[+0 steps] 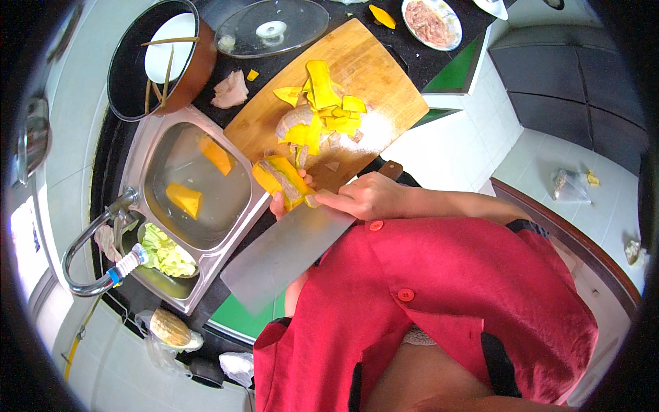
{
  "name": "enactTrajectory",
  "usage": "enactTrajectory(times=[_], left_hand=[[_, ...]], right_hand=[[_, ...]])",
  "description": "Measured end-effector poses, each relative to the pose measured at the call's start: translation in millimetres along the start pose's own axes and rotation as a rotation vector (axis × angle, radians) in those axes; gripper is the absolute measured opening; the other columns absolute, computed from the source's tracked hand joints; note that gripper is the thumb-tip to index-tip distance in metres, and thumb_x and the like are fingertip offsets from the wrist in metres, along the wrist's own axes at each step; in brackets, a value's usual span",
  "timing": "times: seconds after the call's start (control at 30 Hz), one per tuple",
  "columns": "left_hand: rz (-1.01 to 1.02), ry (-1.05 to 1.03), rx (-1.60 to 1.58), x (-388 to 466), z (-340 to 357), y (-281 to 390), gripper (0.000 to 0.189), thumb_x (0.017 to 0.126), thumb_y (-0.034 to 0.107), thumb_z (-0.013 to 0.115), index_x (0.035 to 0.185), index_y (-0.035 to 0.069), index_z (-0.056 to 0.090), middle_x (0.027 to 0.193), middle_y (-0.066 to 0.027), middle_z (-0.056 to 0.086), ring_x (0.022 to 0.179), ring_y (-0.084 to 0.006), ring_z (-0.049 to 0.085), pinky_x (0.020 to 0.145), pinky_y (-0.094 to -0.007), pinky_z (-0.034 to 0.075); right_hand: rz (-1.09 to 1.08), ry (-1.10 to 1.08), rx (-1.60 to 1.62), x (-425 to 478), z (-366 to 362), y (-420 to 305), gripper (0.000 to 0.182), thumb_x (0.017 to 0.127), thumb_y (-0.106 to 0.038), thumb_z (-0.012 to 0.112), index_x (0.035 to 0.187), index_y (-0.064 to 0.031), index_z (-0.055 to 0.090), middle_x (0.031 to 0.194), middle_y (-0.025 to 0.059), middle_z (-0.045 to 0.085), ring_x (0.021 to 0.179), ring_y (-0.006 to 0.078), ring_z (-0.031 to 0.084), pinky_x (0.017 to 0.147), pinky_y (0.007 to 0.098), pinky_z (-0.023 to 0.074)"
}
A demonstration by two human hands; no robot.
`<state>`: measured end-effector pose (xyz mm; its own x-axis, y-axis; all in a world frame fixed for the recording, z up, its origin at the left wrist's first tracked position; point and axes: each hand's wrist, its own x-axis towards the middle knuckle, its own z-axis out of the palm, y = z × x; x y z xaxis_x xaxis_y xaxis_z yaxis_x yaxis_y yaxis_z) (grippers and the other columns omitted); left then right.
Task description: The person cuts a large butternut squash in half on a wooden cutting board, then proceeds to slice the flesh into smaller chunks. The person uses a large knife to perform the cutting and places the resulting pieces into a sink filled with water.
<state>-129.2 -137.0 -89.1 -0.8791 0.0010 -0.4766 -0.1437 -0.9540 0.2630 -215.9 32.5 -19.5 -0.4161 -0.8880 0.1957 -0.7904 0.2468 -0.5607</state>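
My right hand [368,195] grips a broad cleaver [288,257] close to its wooden handle, with the blade slanting down to the left. In my left hand [278,205], partly hidden behind it, is a chunk of orange pumpkin [273,177] that still bears a strip of rind. The blade's upper edge meets the chunk's lower end, where a bit of peel lies by my right fingers. Just above, yellow peelings [322,87] are heaped on a wooden cutting board [376,67]. Two pumpkin pieces [184,200] sit in the steel sink [231,226].
A large pot [203,67] holding a white bowl and chopsticks stands beside the sink, near a glass lid [304,31]. Raw meat [231,90] lies on the counter; a plate of sliced meat [432,26] is at the top. The faucet [77,252] arches over cut greens [165,252].
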Motion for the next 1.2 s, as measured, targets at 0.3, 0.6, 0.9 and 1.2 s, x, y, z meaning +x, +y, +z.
enactTrajectory(times=[0.3,0.6,0.9,1.2], left_hand=[[0.184,-0.124,0.039,-1.9,33.3,16.4,0.070,0.078,0.052,0.057,0.128,0.010,0.033,0.103,-0.0102,0.048,0.091,-0.0208,0.049,0.075,-0.0347,0.046],[0.332,-0.255,0.201,9.0,88.2,50.7,0.080,0.077,0.058,0.056,0.139,0.032,0.012,0.098,-0.0095,0.052,0.077,-0.0224,0.052,0.073,-0.0414,0.046],[0.200,-0.070,0.064,13.8,75.8,54.9,0.069,0.078,0.060,0.051,0.125,0.011,0.038,0.103,-0.0125,0.047,0.087,-0.0241,0.049,0.077,-0.0374,0.045],[-0.110,0.099,0.097,17.9,66.8,46.7,0.067,0.080,0.063,0.042,0.105,0.001,0.049,0.091,-0.0116,0.055,0.080,-0.0228,0.055,0.069,-0.0295,0.047]], right_hand=[[-0.134,0.087,-0.051,7.3,-13.7,-7.8,0.040,0.066,-0.013,0.059,0.105,-0.0069,0.060,0.053,-0.0008,0.045,0.044,0.0115,0.051,0.039,0.0249,0.0412],[-0.209,0.232,-0.161,16.5,-30.4,-21.5,0.041,0.059,-0.012,0.060,0.100,-0.0060,0.063,0.054,-0.0008,0.039,0.045,0.0115,0.046,0.041,0.0240,0.0392],[-0.185,0.272,-0.215,18.1,-35.4,-26.4,0.036,0.068,-0.015,0.059,0.103,-0.0085,0.061,0.055,0.0000,0.039,0.046,0.0139,0.048,0.038,0.0277,0.0391],[-0.151,0.192,-0.178,11.4,-28.8,-27.0,0.039,0.069,-0.015,0.056,0.107,-0.0075,0.059,0.055,0.0014,0.044,0.044,0.0164,0.051,0.037,0.0289,0.0406]])
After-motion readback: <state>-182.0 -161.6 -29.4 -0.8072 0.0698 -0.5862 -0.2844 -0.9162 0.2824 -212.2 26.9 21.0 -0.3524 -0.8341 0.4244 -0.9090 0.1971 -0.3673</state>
